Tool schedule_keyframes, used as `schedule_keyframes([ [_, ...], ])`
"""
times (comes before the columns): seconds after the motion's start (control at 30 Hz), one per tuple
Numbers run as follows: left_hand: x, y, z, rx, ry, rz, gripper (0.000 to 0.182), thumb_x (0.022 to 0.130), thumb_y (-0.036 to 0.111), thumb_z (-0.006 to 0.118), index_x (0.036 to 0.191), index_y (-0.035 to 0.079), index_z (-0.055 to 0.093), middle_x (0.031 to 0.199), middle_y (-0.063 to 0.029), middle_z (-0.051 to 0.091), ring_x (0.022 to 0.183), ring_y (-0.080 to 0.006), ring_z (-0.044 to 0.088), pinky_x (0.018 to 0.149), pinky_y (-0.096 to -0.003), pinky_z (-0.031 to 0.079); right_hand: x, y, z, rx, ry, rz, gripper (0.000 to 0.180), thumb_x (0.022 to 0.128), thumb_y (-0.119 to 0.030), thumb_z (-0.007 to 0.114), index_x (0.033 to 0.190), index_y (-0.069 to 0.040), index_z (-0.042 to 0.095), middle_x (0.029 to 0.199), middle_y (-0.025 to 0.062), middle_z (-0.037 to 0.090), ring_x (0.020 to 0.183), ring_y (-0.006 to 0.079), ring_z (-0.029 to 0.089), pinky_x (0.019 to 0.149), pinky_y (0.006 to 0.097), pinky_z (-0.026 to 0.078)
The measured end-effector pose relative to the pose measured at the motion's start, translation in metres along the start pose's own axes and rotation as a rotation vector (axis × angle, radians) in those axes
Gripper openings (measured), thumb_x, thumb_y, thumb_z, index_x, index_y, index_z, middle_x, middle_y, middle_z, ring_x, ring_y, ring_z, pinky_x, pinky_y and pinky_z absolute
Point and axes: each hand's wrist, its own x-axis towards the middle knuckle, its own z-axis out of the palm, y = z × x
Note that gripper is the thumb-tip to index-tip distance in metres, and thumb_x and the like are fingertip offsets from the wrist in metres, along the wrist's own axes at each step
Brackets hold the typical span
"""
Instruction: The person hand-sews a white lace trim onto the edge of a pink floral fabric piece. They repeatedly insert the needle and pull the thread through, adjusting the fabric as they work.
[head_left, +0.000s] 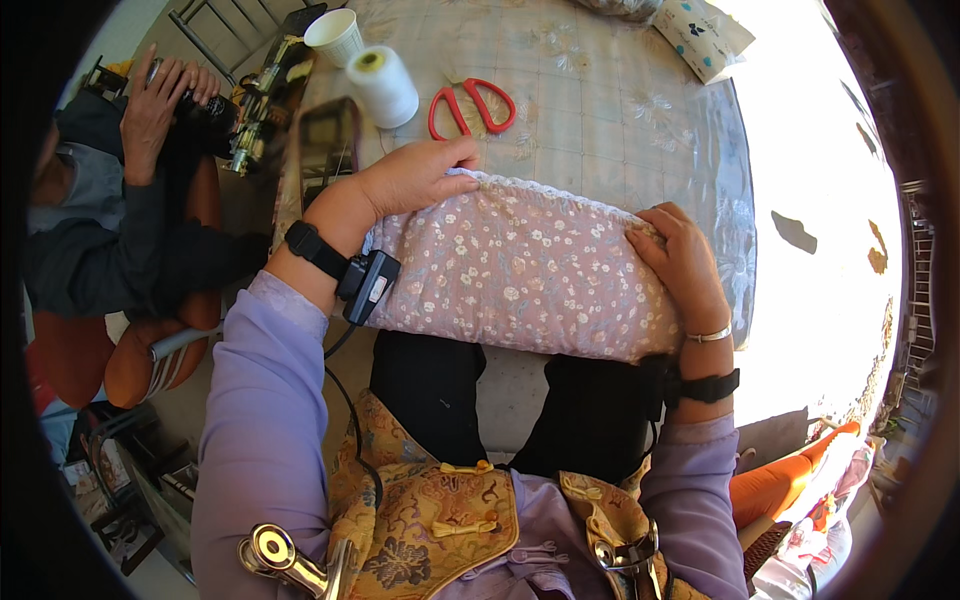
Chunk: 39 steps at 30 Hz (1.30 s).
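A pink floral padded cloth piece (525, 277) with a white lace trim (547, 187) along its far edge lies over the table's near edge and hangs towards my lap. My left hand (412, 176) pinches its far left corner by the lace, thumb on the cloth. At the far right corner, my right hand (679, 247) has its fingers curled over the cloth's edge. Just beyond my left hand are red-handled scissors (491, 109), their blades mostly hidden. A cone of white thread (384, 86) stands to their left.
A table (600, 120) with a clear, flower-patterned cover spreads ahead. A white paper cup (334, 34), a dark smartphone (330, 142) and a tissue pack (697, 37) are on it. At left, a seated person's hands (161, 97) hold a dark object near orange chairs (161, 360).
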Motion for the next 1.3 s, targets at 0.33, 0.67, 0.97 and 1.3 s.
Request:
schedule_keyframes([
  [0.33,0.013,0.064,0.034,0.453,0.073,-0.109,0.014,0.081,0.010,0.056,0.094,0.003,0.054,0.088,-0.0180,0.061,0.089,-0.0376,0.059,0.078,-0.0465,0.047,0.000,-0.004,-0.004,-0.013,-0.007,-0.023,0.021,0.080,-0.019,0.070,0.093,-0.002,0.068,0.091,0.0106,0.064,0.081,0.0298,0.064,0.072,0.0368,0.050],
  [0.67,0.006,0.069,0.036,0.287,0.133,-0.018,0.048,0.075,0.048,0.072,0.080,0.003,0.056,0.083,-0.0168,0.061,0.080,-0.0383,0.059,0.070,-0.0441,0.047,-0.001,-0.004,-0.014,-0.154,-0.045,0.003,0.024,0.075,-0.023,0.075,0.086,-0.003,0.069,0.087,0.0091,0.064,0.080,0.0299,0.062,0.070,0.0368,0.050],
  [0.97,-0.062,0.130,0.022,0.105,0.174,0.116,0.039,0.068,0.030,0.082,0.092,0.009,0.060,0.085,-0.0110,0.066,0.080,-0.0325,0.063,0.068,-0.0396,0.049,-0.068,-0.040,-0.056,0.095,0.113,-0.251,0.030,0.060,-0.014,0.084,0.075,-0.004,0.060,0.076,0.0072,0.056,0.064,0.0229,0.057,0.058,0.0314,0.048],
  [1.3,-0.099,0.138,0.024,-0.054,-0.040,-0.103,0.044,0.068,0.035,0.082,0.096,0.006,0.065,0.089,-0.0136,0.066,0.086,-0.0345,0.063,0.073,-0.0391,0.049,-0.078,-0.054,-0.066,0.193,-0.167,-0.181,0.036,0.059,-0.017,0.085,0.081,-0.001,0.062,0.079,0.0100,0.059,0.068,0.0275,0.058,0.062,0.0344,0.047],
])
